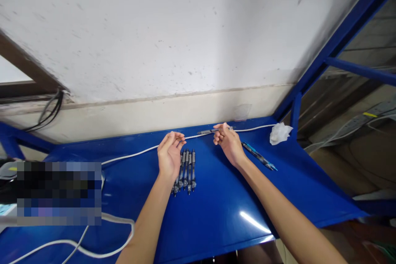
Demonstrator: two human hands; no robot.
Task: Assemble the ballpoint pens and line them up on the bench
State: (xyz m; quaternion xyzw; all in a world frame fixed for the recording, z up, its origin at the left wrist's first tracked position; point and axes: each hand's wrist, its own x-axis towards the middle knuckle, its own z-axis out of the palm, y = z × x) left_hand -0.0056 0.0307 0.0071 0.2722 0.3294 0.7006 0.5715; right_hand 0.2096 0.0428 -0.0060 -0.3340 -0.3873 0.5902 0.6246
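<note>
My right hand [229,142] is over the back of the blue table, its fingers curled round a grey-and-clear pen [204,132] that points left along a white cable. Part of that pen is hidden by the fingers. My left hand [169,152] hovers beside a row of several similar pens [187,169], fingers loosely bent and apart, with nothing visible in them. The row lies side by side, and the left hand and wrist cover some of its left edge. To the right of my right forearm lie blue and black pens [260,156] close together.
The white cable [133,155] runs along the back of the blue table [216,222]. A crumpled white wad [280,133] rests at the back right. More white cable [102,251] loops at the front left, near a blurred-out object [58,194]. Blue frame bars [334,49] rise on the right.
</note>
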